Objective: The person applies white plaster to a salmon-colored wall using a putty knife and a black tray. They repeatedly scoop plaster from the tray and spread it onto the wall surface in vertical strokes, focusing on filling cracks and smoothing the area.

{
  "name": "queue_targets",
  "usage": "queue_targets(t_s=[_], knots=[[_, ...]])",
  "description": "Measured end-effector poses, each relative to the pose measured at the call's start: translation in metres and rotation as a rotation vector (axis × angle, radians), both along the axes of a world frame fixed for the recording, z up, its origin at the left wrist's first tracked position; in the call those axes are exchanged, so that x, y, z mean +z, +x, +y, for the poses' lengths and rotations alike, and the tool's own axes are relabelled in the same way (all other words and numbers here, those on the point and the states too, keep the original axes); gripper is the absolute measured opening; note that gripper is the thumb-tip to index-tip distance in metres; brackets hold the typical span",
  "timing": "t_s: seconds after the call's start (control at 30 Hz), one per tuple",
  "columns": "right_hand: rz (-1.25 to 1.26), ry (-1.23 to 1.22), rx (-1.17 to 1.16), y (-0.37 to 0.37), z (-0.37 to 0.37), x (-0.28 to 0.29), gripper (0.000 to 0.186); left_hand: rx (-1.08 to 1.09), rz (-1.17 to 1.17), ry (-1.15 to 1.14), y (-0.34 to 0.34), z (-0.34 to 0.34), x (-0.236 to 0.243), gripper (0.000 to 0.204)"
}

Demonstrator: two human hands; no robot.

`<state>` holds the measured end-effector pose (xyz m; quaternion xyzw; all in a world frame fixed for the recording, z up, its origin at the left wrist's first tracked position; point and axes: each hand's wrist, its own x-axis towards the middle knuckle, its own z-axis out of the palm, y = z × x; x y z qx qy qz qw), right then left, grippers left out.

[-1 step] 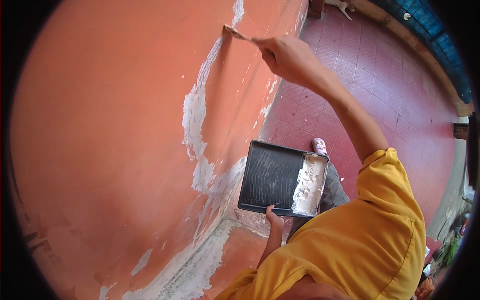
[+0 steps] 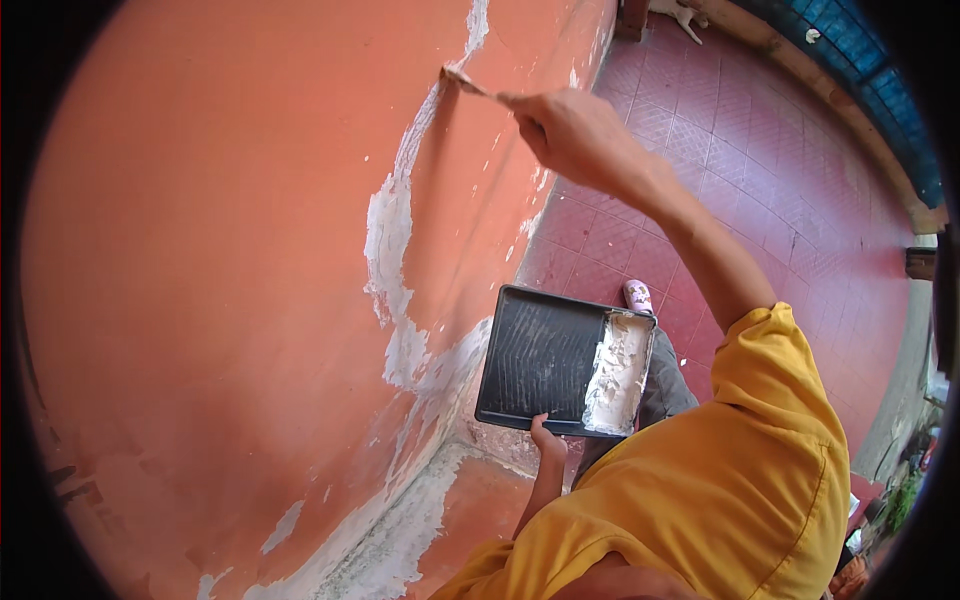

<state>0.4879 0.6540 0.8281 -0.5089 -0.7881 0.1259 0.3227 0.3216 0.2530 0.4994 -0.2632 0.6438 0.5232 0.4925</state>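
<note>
My right hand point(image 2: 575, 130) is closed round the handle of a putty knife point(image 2: 465, 82), seen nearly edge-on and smeared with pale paste. Its blade end meets the orange wall point(image 2: 250, 200) at the upper part of a jagged white patch point(image 2: 390, 225) that runs down the surface. Lower down, my left hand point(image 2: 549, 440) grips the near edge of a black paint tray point(image 2: 540, 350), thumb on top and the other fingers hidden below. Thick white paste point(image 2: 618, 375) fills the tray's right end; its ribbed left part carries only thin smears.
A low ledge point(image 2: 400, 540) with flaking white runs along the wall's foot. Red floor tiles point(image 2: 690, 180) spread to the right, where my pink patterned shoe point(image 2: 638, 296) shows beyond the tray. A pale animal point(image 2: 682, 14) lies at the far end, near blue netting point(image 2: 870, 70).
My right hand and the putty knife have shifted slightly down along the white patch. The tray in my left hand has dropped a touch.
</note>
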Motion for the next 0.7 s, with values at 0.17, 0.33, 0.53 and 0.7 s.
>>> queue_targets(t_s=[0.17, 0.33, 0.53, 0.7], knots=[[0.094, -0.144, 0.179, 0.010, -0.032, 0.001, 0.033, -0.018, -0.007, -0.022, 0.001, 0.005, -0.006, 0.043], [0.264, -0.279, -0.028, 0.057, 0.003, -0.008, 0.034, -0.023, -0.010, -0.016, -0.005, 0.006, -0.016, 0.042], [0.324, -0.146, -0.023, 0.079, 0.067, -0.020, 0.037, -0.034, 0.069, -0.031, -0.001, 0.013, -0.013, 0.041], [0.290, -0.151, -0.034, 0.070, 0.080, -0.019, 0.037, -0.039, 0.063, -0.046, 0.006, 0.025, -0.011, 0.042]])
